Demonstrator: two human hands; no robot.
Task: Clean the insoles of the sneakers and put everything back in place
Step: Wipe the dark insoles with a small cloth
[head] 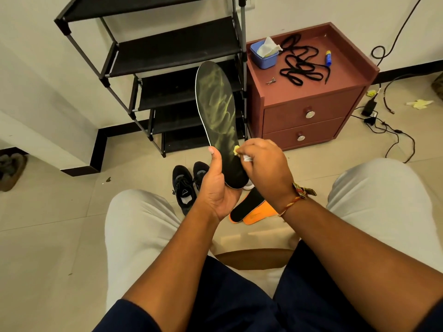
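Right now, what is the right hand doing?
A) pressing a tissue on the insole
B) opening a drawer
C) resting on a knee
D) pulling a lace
A: the right hand pinches a small yellow-stained tissue against the insole, which the left hand holds upright.
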